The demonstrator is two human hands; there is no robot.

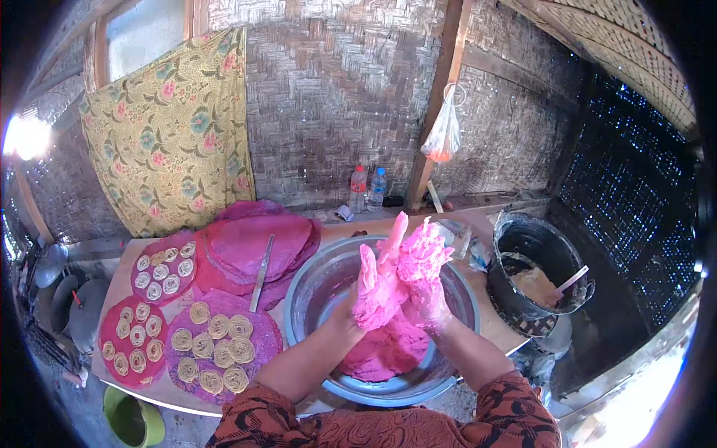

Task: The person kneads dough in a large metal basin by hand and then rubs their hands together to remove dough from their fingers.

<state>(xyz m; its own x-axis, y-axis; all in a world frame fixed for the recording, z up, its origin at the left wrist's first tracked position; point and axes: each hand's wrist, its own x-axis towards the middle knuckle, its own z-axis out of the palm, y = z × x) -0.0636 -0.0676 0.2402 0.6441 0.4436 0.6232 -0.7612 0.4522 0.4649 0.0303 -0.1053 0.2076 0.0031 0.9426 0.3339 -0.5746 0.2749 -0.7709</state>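
Both my hands are raised over a grey-blue basin point(300, 317), thickly coated in sticky pink dough. My left hand point(379, 287) points its fingers upward, the thumb apart from them. Against it, my right hand point(427, 287) has its fingers bent round a ragged lump of the same dough, which hides much of them. The two hands touch at the palms. Below them, a large mass of pink dough point(385, 349) rests in the basin's bottom.
Left of the basin are mesh trays point(261, 321) with coiled noodle nests point(203, 345), stacked pink mesh sheets point(258, 239) and a long metal blade point(262, 275). A black pot point(498, 287) stands at right. Two bottles point(376, 190) stand behind; a green bucket point(153, 425) is at lower left.
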